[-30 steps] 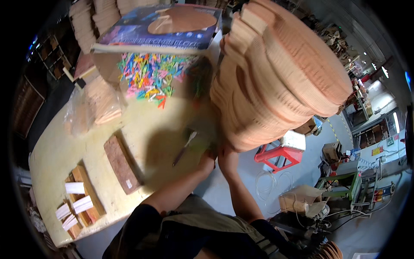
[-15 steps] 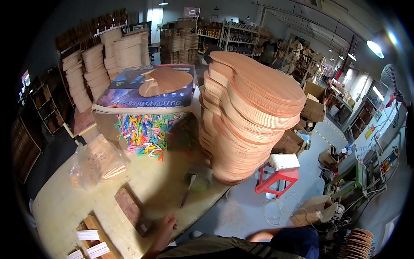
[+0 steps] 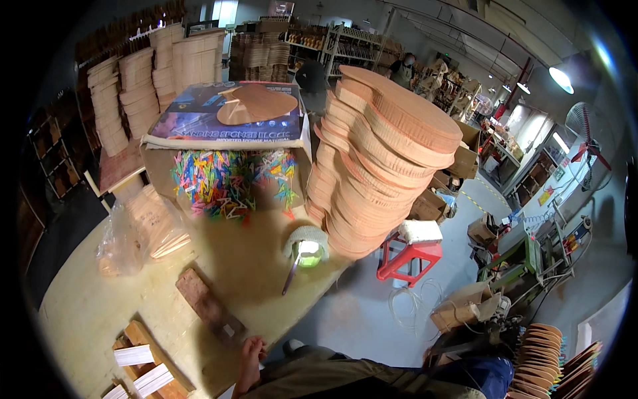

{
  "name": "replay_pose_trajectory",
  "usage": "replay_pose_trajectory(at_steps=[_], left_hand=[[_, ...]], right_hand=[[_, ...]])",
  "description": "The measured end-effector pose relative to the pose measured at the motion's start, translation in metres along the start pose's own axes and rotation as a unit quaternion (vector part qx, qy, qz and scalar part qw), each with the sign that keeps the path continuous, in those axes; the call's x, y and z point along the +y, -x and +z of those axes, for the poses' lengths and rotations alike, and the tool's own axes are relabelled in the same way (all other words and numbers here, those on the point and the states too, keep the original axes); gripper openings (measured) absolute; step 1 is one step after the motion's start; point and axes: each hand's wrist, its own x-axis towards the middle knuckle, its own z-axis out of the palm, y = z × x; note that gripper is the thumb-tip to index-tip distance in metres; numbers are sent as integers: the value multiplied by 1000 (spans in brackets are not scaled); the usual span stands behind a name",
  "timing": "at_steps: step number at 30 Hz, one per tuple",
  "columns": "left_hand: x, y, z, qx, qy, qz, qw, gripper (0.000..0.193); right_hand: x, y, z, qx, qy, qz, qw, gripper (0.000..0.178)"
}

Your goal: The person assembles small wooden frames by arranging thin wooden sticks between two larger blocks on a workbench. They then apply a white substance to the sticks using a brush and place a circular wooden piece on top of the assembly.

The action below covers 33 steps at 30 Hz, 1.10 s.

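Observation:
My left hand (image 3: 250, 362) is at the table's front edge, fingers curled in, with nothing visible in them. It is beside the near end of a brown wooden block (image 3: 207, 303); I cannot tell whether they touch. Further up the table, a dark-handled brush (image 3: 291, 274) leans against a small container with pale green contents (image 3: 310, 254), and a whitish cloth (image 3: 306, 234) is draped around its back. Right behind it rises a tall stack of guitar-shaped wooden plates (image 3: 389, 169). My right hand is out of view.
Colourful small clips (image 3: 216, 183) spill from a carton under a printed blue box (image 3: 199, 122) bearing a thin wooden plate (image 3: 259, 105). A plastic bag (image 3: 121, 246) lies left. Wooden pieces with white strips (image 3: 151, 379) sit near-left. A red stool (image 3: 410, 258) stands right of the table.
The view has shifted, and light now falls on the green container. My left hand has drawn down, closer to the block's end. The right forearm has left the picture.

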Motion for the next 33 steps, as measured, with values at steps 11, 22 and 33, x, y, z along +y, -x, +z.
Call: replay_pose_trajectory(at_steps=[11, 22, 33], left_hand=[[10, 21, -16, -5, -2, -2, 1000, 17], [14, 23, -18, -18, 1, -7, 1000, 18], [0, 13, -24, -11, 28, 0, 1000, 19]], right_hand=[[-6, 24, 25, -4, -10, 31, 999, 29], [-8, 25, 33, -2, -22, 39, 999, 28], [-15, 32, 31, 4, -34, 45, 998, 28]])
